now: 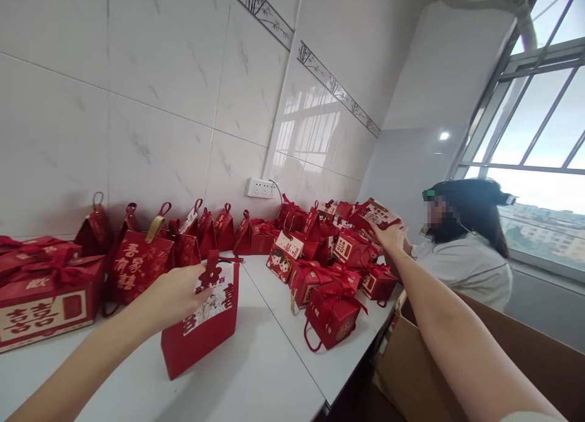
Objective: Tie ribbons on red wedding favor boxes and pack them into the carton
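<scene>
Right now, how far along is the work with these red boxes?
The row of boxes along the wall looks done. In hand: the left hand grips a box by its top; the right hand is at another box above the pile. Apparently left: that jumbled pile. Perhaps midway.

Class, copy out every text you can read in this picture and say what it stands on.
"吾家有囍": peaked red bag with gold print.
"囍": small red box with cream label, right pile.
"喜", repeated: large red ribboned box, far left.
Blurred, small or covered: print on the white-panelled red bag in the left hand and elsewhere.
</scene>
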A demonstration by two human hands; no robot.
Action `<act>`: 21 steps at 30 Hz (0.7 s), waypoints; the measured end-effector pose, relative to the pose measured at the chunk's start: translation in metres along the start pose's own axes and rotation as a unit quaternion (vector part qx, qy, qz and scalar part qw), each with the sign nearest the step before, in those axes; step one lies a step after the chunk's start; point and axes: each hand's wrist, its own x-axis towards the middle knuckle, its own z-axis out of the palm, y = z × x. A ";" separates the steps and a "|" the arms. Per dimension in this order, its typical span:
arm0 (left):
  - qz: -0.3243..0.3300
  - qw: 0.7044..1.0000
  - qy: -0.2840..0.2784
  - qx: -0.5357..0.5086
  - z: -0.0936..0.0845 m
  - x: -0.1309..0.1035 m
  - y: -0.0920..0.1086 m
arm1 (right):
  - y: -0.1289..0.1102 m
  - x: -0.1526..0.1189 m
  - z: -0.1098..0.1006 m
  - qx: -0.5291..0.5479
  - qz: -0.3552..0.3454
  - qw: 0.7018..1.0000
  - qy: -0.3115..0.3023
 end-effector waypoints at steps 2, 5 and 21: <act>-0.005 1.000 -0.008 0.012 -0.001 -0.001 0.002 | -0.002 0.003 0.003 0.009 0.007 1.000 -0.001; -0.007 1.000 -0.015 0.014 -0.002 -0.001 0.002 | -0.004 0.003 0.002 0.043 -0.014 0.999 -0.025; -0.086 0.977 0.176 0.086 -0.056 -0.029 0.011 | -0.166 -0.079 -0.038 0.449 -0.119 0.839 -0.282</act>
